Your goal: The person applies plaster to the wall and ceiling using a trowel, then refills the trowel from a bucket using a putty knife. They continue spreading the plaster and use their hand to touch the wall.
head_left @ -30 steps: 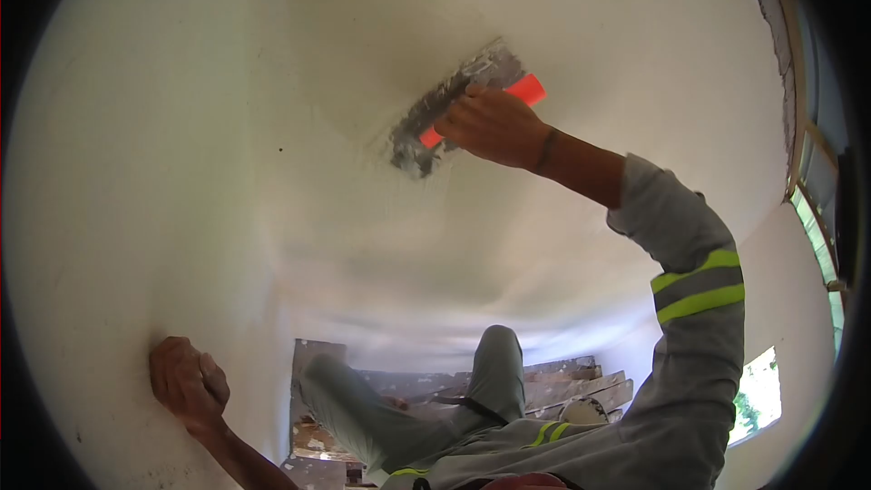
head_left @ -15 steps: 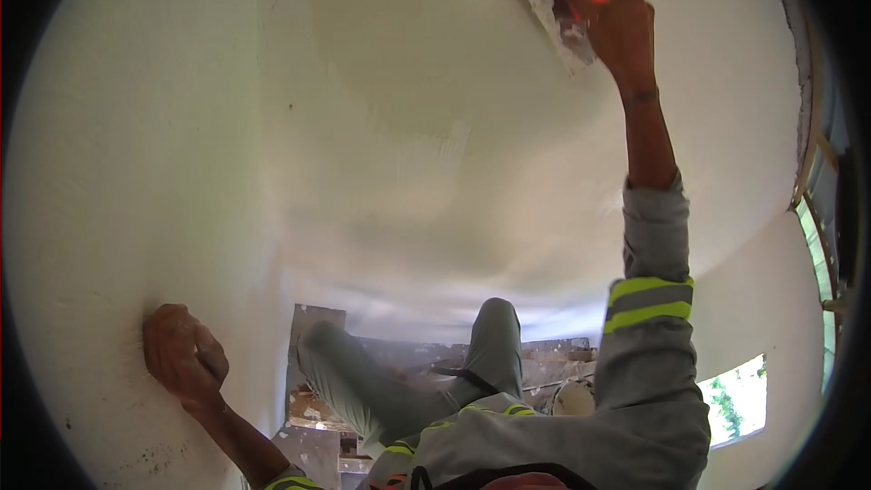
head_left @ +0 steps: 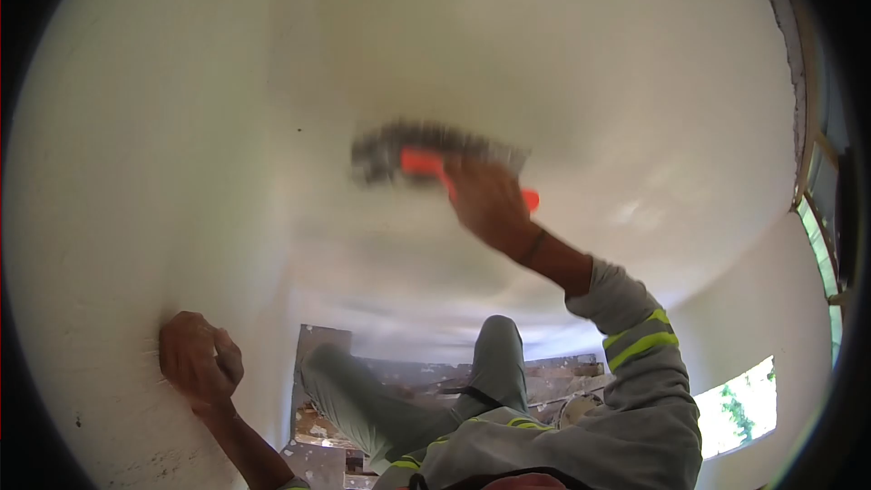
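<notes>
My right hand is wrapped round the red handle of a plastering trowel. The trowel's dark blade is smeared by motion and lies roughly level against or close to the pale plastered wall; contact cannot be made out. Low on the left, my left hand is a closed fist resting against the side wall. Its fingers are curled, and whatever they may hold is hidden.
My bent knees show below, over worn boards spattered with plaster. A round pale container stands by my right side. To the right are a bright opening in the wall and a rough wall edge.
My right hand has brought the trowel down and left from the upper wall, turning its blade from steep to nearly level. The left fist stays at the side wall.
</notes>
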Tool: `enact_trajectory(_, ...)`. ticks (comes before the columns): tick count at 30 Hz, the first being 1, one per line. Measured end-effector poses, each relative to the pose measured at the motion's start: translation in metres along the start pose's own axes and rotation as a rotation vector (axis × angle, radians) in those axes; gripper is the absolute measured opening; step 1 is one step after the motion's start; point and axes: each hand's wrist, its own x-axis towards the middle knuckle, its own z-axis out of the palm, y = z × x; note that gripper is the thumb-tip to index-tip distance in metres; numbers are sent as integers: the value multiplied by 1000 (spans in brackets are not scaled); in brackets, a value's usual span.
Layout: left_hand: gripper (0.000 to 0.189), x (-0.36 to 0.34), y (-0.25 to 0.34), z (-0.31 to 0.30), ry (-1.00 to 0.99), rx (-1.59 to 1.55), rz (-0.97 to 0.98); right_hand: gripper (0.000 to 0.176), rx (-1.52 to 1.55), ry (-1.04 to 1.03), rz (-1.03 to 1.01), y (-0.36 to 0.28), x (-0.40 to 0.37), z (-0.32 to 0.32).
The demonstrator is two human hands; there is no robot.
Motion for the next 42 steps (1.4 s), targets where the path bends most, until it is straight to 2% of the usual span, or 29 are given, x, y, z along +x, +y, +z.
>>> enact_trajectory(1,12,1,0,1,-10,19,11,29,-41,106,36,9,23,-11)
enact_trajectory(2,12,0,1,1,-15,13,8,33,-56,115,84,18,52,-23)
enact_trajectory(4,13,-1,0,-2,-25,13,8,18,-169,344,98,48,101,-17)
enact_trajectory(6,13,-1,1,-2,-15,22,1,34,-164,344,310,79,138,-36)
enact_trajectory(7,14,-3,1,-2,-14,26,-5,24,-253,476,306,100,152,-44)
enact_trajectory(8,14,-3,1,-4,-18,17,4,23,-357,479,404,120,165,-70)
enact_trajectory(9,14,-2,0,-4,-14,12,9,31,-390,429,617,163,175,-97)
enact_trajectory(11,14,-1,2,-3,-15,0,9,54,104,588,837,151,186,-195)
enact_trajectory(12,13,1,2,-2,-14,4,9,62,-114,618,811,177,186,-217)
enact_trajectory(13,13,1,2,-3,-19,10,10,50,-228,633,738,227,187,-227)
enact_trajectory(18,12,-1,1,-9,-32,-20,12,34,339,380,440,208,193,-216)
enact_trajectory(19,12,-1,0,-9,-34,-26,9,19,400,309,478,163,198,-204)
enact_trajectory(21,10,-7,-1,-10,-33,-34,6,20,24,23,194,124,197,-152)
enact_trajectory(22,9,-9,-2,-9,-32,-43,7,25,211,-214,333,80,189,-134)
enact_trajectory(23,9,-11,-3,-8,-26,-37,4,19,-89,-252,77,96,171,-72)
enact_trajectory(24,10,-9,-1,-7,-18,-31,3,16,-231,-105,-111,82,142,-27)
enact_trajectory(25,10,-11,-1,-8,-11,-25,0,15,-112,-167,-88,54,110,-11)
enact_trajectory(27,11,-6,2,-7,12,-3,-11,11,-205,-333,-193,26,33,31)
enact_trajectory(29,11,-3,3,-9,9,-23,-26,18,-60,-730,-170,25,-14,35)
enact_trajectory(31,11,-5,1,-9,-25,-70,-53,34,-23,-470,-150,50,-14,4)
enact_trajectory(33,9,-5,-1,-8,-42,-74,-63,51,107,-379,19,72,55,-75)
enact_trajectory(36,5,-5,0,-6,-51,-81,-56,39,-337,-20,408,163,131,-182)
enact_trajectory(37,5,-2,0,-5,-34,-64,-53,29,-158,135,656,157,160,-216)
enact_trajectory(38,4,0,1,-5,-30,-45,-57,29,-56,402,562,183,163,-223)
enact_trajectory(39,4,0,2,-5,-30,-26,-61,26,77,423,640,177,174,-236)
enact_trajectory(41,6,-1,3,-5,-38,-8,-74,27,163,363,576,199,172,-226)
enact_trajectory(42,7,-3,2,-5,-48,-12,-83,28,64,248,520,195,164,-206)
